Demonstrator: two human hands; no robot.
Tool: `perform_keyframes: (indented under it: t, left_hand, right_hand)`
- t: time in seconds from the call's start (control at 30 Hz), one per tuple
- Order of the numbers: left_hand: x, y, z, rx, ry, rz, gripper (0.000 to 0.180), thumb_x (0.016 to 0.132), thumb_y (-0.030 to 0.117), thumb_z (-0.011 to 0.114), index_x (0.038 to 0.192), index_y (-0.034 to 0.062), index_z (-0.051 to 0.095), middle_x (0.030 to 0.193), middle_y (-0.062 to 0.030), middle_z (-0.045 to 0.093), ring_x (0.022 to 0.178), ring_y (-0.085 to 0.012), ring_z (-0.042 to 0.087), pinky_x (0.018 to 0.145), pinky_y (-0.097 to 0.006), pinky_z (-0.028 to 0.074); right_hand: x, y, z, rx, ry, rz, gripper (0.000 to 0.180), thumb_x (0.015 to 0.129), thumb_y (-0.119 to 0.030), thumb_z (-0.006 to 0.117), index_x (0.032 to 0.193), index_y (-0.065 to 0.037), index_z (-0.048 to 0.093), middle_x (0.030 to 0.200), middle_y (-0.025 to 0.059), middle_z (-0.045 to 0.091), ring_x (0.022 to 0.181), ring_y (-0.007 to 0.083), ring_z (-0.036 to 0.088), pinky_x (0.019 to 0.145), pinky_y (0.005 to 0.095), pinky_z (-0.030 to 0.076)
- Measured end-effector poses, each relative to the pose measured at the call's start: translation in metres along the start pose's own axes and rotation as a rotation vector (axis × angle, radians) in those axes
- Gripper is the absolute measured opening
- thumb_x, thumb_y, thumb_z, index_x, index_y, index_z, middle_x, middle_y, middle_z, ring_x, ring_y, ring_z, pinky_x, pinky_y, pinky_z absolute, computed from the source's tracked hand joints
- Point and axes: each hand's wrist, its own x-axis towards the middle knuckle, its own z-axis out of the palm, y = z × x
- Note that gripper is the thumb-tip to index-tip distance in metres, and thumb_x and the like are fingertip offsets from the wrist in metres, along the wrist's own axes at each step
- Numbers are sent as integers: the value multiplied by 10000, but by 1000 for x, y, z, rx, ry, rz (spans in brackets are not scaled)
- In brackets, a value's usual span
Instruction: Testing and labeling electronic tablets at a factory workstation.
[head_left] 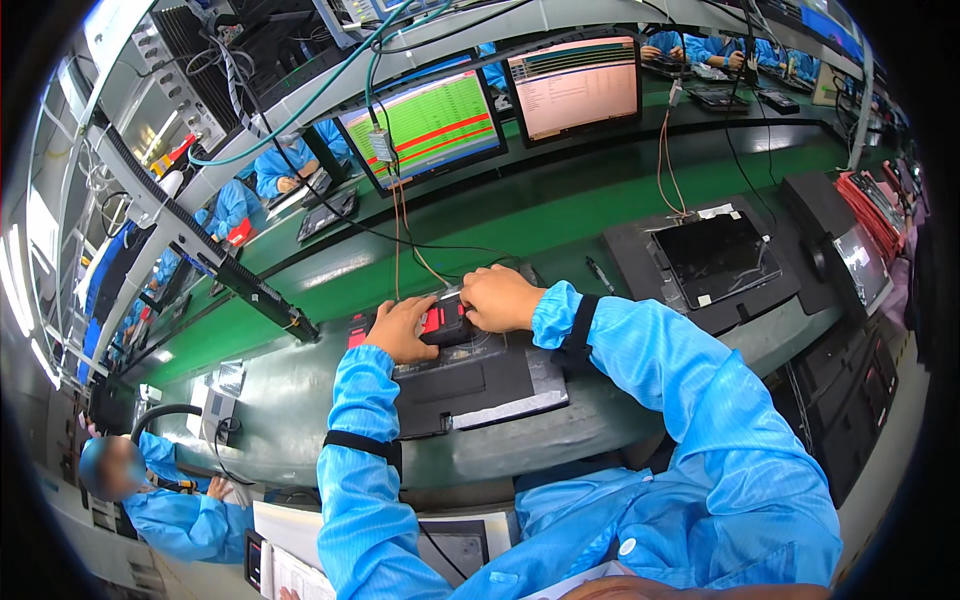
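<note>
Under my hands, a red-and-black handheld device lies at the far side of a dark foam fixture on the bench. My left hand reaches over the device, its thumb on the near side and its fingers on the far side, holding it. At the device's right end my right hand is closed, fingertips curled down against it. Whatever those fingertips pinch is hidden. Thin copper-coloured cables come down behind my hands from a grey connector block.
Two monitors, one green-and-red and one pale, stand behind. A pen lies right of my hands. Further right, a black tablet-like panel rests on a foam fixture. A metal post rises at left; a co-worker sits lower left.
</note>
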Motion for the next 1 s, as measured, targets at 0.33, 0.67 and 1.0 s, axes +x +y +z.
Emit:
perform_keyframes:
  t: [0.33,0.67,1.0]
  left_hand:
    - [2,-6,12,-51,30,9,927,723,497,913,1482,75,589,1519,-139,542,1430,-335,497,1245,-495,313]
    - [5,2,5,-56,-50,-48,910,760,494,900,1493,64,574,1522,-134,532,1455,-330,464,1279,-504,255]
    - [10,15,1,-15,-95,-113,961,709,454,855,1521,51,535,1554,-147,510,1473,-329,456,1293,-542,240]
  right_hand:
    - [-14,2,22,9,50,60,244,872,-270,749,995,-62,785,1051,143,697,1072,331,656,928,474,498]
    - [-88,-9,-13,24,50,-74,338,886,-340,752,1081,-65,766,1066,122,661,1091,314,621,938,452,483]
    - [-35,7,19,-19,174,68,288,858,-294,763,1037,-70,788,1065,135,681,1081,321,630,924,463,485]
